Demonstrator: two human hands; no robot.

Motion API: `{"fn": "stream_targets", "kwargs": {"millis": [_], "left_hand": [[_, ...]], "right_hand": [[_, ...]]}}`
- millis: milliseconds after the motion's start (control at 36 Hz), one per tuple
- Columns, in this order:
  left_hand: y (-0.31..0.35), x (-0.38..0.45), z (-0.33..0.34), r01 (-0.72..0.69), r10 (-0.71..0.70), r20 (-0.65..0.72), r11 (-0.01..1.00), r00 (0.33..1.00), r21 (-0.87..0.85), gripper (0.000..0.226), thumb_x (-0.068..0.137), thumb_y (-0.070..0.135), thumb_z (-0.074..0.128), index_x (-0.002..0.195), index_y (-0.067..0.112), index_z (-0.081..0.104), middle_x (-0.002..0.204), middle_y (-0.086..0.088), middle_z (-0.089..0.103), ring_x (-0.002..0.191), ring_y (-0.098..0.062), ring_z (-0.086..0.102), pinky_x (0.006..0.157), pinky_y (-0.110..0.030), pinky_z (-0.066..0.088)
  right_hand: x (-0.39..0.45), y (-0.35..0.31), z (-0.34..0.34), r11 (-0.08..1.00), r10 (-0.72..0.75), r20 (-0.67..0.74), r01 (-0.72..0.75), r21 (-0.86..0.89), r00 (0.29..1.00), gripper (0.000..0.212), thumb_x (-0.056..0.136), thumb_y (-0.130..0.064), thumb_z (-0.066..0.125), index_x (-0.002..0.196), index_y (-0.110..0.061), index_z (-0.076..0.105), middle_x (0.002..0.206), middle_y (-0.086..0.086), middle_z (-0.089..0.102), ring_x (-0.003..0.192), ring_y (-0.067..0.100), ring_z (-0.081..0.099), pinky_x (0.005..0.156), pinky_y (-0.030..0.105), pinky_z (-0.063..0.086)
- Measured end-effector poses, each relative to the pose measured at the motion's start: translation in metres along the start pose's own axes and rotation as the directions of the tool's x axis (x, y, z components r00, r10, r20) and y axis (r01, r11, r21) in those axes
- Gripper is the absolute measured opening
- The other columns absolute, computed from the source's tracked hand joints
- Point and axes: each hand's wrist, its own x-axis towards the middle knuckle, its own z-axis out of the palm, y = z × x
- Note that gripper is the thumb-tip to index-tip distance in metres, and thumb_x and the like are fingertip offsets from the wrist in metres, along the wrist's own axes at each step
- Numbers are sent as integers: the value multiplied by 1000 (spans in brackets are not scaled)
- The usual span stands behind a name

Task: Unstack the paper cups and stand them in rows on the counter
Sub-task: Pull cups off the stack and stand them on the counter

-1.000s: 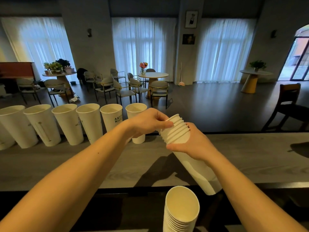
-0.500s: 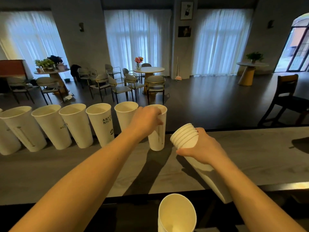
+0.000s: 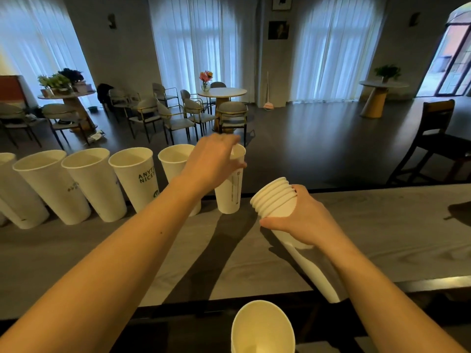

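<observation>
Several white paper cups (image 3: 89,184) stand in a row along the far edge of the grey counter (image 3: 382,225). My left hand (image 3: 214,161) grips the rim of the rightmost paper cup (image 3: 230,194), which stands upright at the right end of the row. My right hand (image 3: 303,220) holds a tilted stack of nested cups (image 3: 276,200) above the counter, its bottom end reaching toward me. A second stack of cups (image 3: 262,329) shows at the bottom edge, below the counter.
Beyond the counter lies a dark floor with round tables (image 3: 221,94) and chairs (image 3: 178,115). A dark wooden chair (image 3: 433,138) stands at the right. The counter's near edge is a dark ledge (image 3: 254,307).
My left hand pulled one cup off the stack, carried it left and forward, and set it upright at the right end of the row. The right hand's stack has barely moved.
</observation>
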Motion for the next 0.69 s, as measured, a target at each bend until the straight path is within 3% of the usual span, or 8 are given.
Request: {"fn": "stream_targets", "kwargs": {"millis": [56, 111, 194, 250, 306, 361, 472, 694], "left_hand": [[8, -3, -10, -22, 13, -122, 997, 992, -71, 49, 90, 36, 64, 134, 16, 53, 129, -5, 62, 119, -23, 54, 98, -39, 43], [22, -8, -20, -43, 5, -148, 966, 989, -256, 41, 95, 36, 57, 131, 18, 55, 124, 1, 63, 114, -14, 56, 97, -34, 46], [44, -20, -34, 52, 52, 181, 846, 982, -530, 36, 100, 40, 44, 126, 20, 58, 118, 4, 65, 104, -5, 59, 91, -28, 50], [55, -28, -39, 156, 128, 418, 799, 899, -580, 38, 102, 42, 36, 120, 20, 62, 108, 8, 64, 96, -5, 59, 86, -27, 49], [59, -36, -38, 205, 175, 509, 770, 843, -604, 30, 103, 38, 38, 100, 28, 65, 89, 15, 62, 82, 0, 56, 77, -27, 43], [59, -41, -38, 223, 183, 506, 737, 843, -638, 27, 102, 34, 44, 90, 30, 68, 82, 14, 66, 78, -2, 60, 78, -31, 45], [63, -42, -38, 284, 138, 501, 684, 855, -672, 22, 96, 32, 56, 105, 21, 74, 97, 5, 74, 96, -14, 67, 88, -36, 52], [68, -20, -52, 269, -69, 319, 718, 945, -642, 20, 84, 31, 73, 101, 25, 67, 85, 17, 62, 77, 1, 59, 59, -13, 42]], "right_hand": [[-4, -1, -2, 1000, -16, -6, 16, 17, 1000, 95, 64, -56, 87, 140, -30, 38, 115, -11, 60, 102, 11, 60, 82, 34, 55], [-8, -5, -3, 999, -36, -20, 37, 39, 999, 92, 66, -55, 87, 140, -31, 37, 112, -13, 58, 99, 8, 59, 75, 28, 50], [-16, -12, -7, 996, -64, -52, 67, 57, 997, 87, 68, -54, 86, 138, -30, 39, 108, -14, 58, 95, 6, 57, 71, 28, 48], [-21, -16, -9, 996, -72, -69, 75, 47, 995, 85, 68, -54, 84, 137, -30, 39, 108, -12, 59, 95, 10, 58, 76, 33, 51], [-26, -18, -12, 995, -79, -69, 82, 49, 994, 85, 69, -54, 83, 137, -31, 38, 108, -12, 59, 95, 10, 58, 78, 35, 53], [-33, -18, -15, 994, -104, -63, 106, 40, 993, 88, 67, -56, 84, 138, -33, 38, 112, -13, 61, 98, 9, 59, 82, 37, 56], [-42, -18, -23, 992, -119, -77, 121, 17, 990, 94, 65, -56, 85, 141, -34, 36, 116, -13, 61, 101, 11, 59, 85, 40, 56], [-53, -4, -36, 996, -85, -85, 87, 16, 993, 97, 67, -55, 86, 144, -33, 32, 120, -11, 57, 103, 12, 57, 82, 36, 51]]}}
